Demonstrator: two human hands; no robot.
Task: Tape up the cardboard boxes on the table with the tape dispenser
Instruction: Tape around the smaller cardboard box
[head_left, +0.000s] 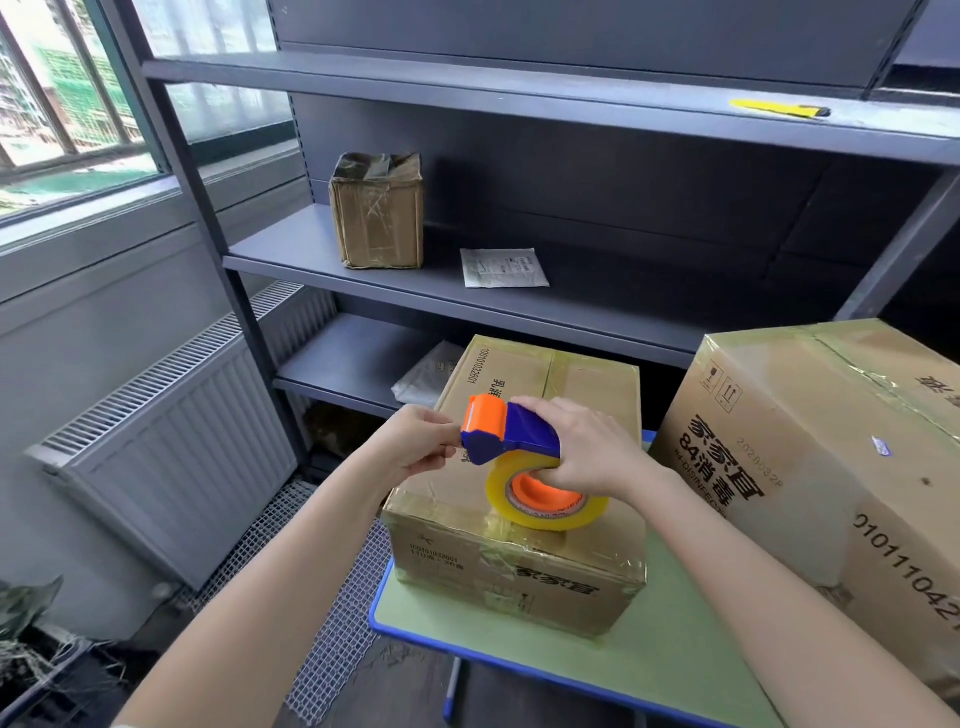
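**A:** Where is the tape dispenser (511, 441)?

**B:** Over the top face of the smaller box (587, 384), toward its near edge. The box sits on the green tabletop (649, 649), which has a blue rim.

**A:** What does it look like?

**B:** Blue plastic body with an orange guard at the front end and an orange hub. The tape roll (545, 514) on the hub is clear and yellowish. Its lower edge is at the box top, but whether it touches or sits just above is unclear.

**A:** Hands?

**B:** Right hand (582, 447): fingers curled round the blue handle, fingertips tucked in at the orange hub. Left hand (421, 441): fingers together, pinching at the blue front end below the orange guard. Can't tell whether they pinch loose tape or the plastic.

**A:** Boxes?

**B:** Smaller box is brown cardboard with black print and glossy tape over the top seam and edges. The larger box (810, 457) is just to its right, tilted, with the same print style and tape along its edges. Contact between the two is hidden.

**A:** Background?

**B:** Grey metal shelf (597, 306) behind. It holds a small taped carton (376, 213) with a white sheet (504, 267) beside it, and a yellow item (779, 108) one level up. Radiator (171, 441) at left.
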